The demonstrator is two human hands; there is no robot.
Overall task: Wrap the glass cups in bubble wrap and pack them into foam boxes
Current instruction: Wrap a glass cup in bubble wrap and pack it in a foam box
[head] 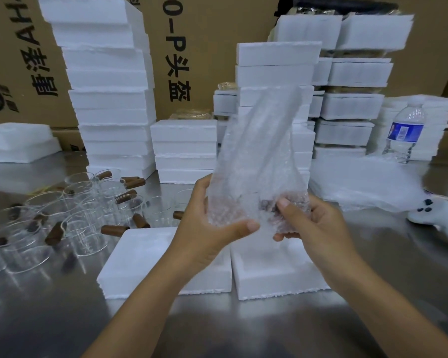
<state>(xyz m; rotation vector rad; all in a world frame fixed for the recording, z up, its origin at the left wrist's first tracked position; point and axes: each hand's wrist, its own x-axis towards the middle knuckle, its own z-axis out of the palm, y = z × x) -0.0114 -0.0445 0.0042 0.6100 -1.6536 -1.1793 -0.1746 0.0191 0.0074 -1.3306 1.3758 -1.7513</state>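
Showing, head view: left hand and right hand, both clasping 1 bubble wrap sheet around a glass cup, held just above the open foam box; the sheet's loose end stands upward. Left of the foam box: loose glass cups, brown-handled, on the steel table. Behind it: foam box stacks. Right of it: bubble wrap pile, water bottle, white controller.

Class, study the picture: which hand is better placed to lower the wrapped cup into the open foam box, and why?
Probably the right hand: it grips the wrapped cup above the open foam box, while the left hand is over the flat foam piece beside it.
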